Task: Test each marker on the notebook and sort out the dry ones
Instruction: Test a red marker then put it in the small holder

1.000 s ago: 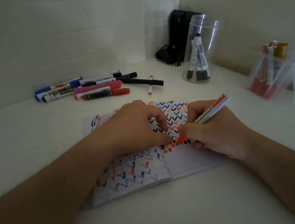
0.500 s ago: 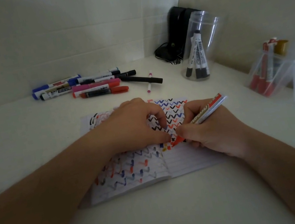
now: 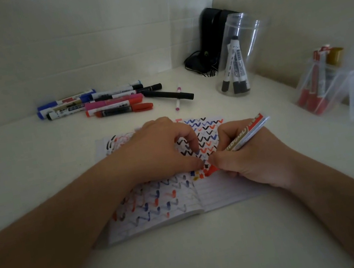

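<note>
Red marker (image 3: 245, 132) mid-frame, pinched in right hand (image 3: 253, 155), tip on notebook (image 3: 224, 192). Left hand (image 3: 162, 150) curled, pinning page. Risk: smearing wet ink, misjudging among crowded marks.

Notebook (image 3: 217, 193): lined paper, matt. Table (image 3: 193, 256): smooth, matt, off-white. Far-right jar (image 3: 244, 27): clear glossy plastic. Marker (image 3: 246, 134) in hand: glossy printed barrel.
</note>
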